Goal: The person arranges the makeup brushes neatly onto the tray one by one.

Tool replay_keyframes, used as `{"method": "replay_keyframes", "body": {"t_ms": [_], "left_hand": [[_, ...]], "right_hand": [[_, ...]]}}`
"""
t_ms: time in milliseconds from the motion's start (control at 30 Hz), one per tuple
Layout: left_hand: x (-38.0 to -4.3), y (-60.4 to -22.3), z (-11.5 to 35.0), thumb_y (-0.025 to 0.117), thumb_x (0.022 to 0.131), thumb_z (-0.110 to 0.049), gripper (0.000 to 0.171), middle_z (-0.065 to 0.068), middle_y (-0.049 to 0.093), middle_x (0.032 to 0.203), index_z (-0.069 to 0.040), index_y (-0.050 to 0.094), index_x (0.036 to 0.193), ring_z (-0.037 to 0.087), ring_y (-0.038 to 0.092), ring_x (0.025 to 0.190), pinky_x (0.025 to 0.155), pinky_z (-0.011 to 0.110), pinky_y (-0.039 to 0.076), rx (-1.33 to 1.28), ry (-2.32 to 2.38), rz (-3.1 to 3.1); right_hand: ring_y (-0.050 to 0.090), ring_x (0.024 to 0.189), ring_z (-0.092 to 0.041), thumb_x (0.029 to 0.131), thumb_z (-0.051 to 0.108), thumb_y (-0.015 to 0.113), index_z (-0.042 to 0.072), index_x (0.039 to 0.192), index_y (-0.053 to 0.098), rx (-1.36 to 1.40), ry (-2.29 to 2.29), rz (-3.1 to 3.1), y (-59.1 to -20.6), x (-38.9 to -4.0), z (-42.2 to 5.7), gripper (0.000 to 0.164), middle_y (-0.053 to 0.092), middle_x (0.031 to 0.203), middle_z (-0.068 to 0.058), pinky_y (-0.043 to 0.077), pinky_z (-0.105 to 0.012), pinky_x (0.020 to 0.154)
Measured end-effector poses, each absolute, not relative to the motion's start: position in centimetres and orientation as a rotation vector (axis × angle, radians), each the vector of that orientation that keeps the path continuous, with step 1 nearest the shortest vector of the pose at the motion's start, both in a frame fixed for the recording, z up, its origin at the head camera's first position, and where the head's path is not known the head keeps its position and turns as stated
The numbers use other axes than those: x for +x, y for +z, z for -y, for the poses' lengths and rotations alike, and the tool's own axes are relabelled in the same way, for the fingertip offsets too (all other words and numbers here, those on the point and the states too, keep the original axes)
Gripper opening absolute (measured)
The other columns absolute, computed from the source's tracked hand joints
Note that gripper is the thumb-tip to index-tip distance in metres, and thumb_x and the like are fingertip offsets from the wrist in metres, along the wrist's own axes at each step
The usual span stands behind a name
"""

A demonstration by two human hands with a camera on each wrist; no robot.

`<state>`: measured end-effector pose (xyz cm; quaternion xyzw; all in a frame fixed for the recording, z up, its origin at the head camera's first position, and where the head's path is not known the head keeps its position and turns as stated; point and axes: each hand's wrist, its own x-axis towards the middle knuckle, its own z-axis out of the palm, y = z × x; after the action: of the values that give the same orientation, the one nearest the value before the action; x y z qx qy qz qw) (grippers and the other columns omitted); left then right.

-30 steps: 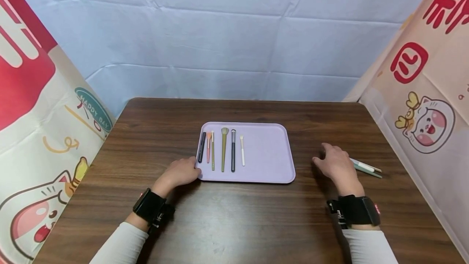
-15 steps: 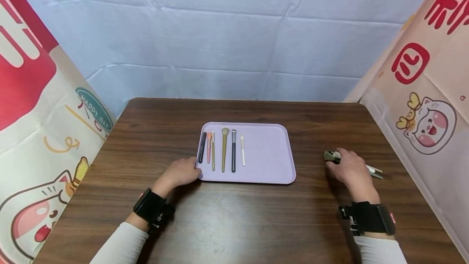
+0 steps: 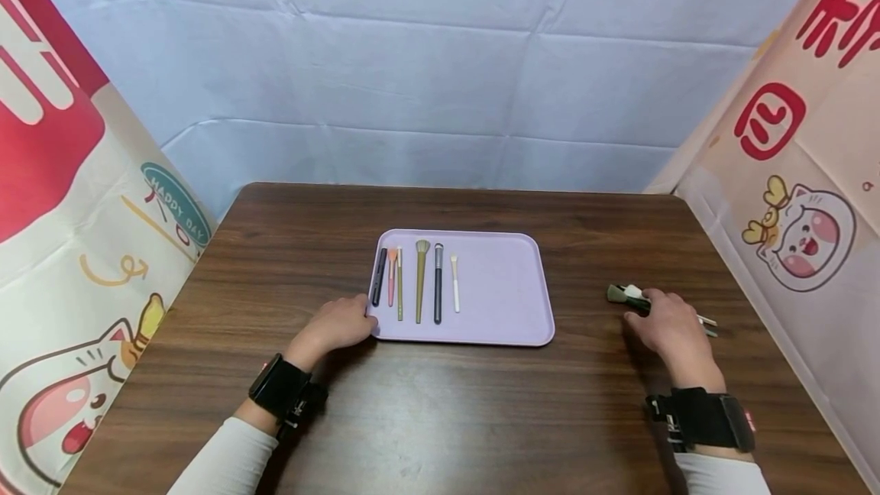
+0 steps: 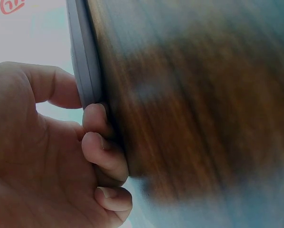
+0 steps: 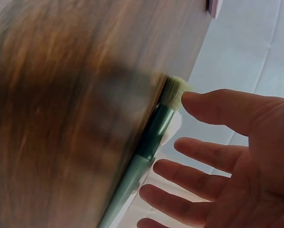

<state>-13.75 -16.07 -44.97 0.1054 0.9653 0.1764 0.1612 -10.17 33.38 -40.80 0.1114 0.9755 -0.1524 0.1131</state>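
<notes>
My left hand [image 3: 341, 321] pinches the near left corner of a lilac tray [image 3: 502, 289]; in the left wrist view the thumb lies on the rim and the fingertips curl against its side. Over a small group of makeup brushes at the right, my right hand [image 3: 675, 328] hovers with fingers spread. One is a green makeup brush [image 5: 154, 128] with pale bristles, lying just beside the fingers in the right wrist view. A white brush head [image 3: 633, 292] shows behind it. The hand hides the middle of these brushes.
On the tray's left half several brushes lie in a row, among them a black brush [image 3: 379, 277], an olive brush [image 3: 422, 281] and a white brush [image 3: 455, 283]. The brown wooden table [image 3: 426, 411] is bordered by a pale cloth [image 3: 426, 98] behind.
My right hand has moved right and slightly nearer, uncovering the brush heads on its left. The left hand and the tray have stayed in place.
</notes>
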Motion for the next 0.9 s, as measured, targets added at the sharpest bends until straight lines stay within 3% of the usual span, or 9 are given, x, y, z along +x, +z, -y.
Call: {"method": "replay_keyframes", "body": {"t_ms": [900], "left_hand": [[-13.7,-45.0,16.1,0.056,0.092,-0.024,0.024,0.01,0.063,0.085,-0.003,0.062,0.101,0.023,0.055,0.073,0.069,0.04,0.045,0.313,0.495,-2.776]], "right_hand": [[0.037,0.116,-0.063,0.095,0.009,0.055,-0.01,0.132,0.047,0.359,-0.414,-2.876,-41.6,-10.3,-35.4,0.042,0.038,0.128,-0.04,0.04,-0.07,0.085]]}}
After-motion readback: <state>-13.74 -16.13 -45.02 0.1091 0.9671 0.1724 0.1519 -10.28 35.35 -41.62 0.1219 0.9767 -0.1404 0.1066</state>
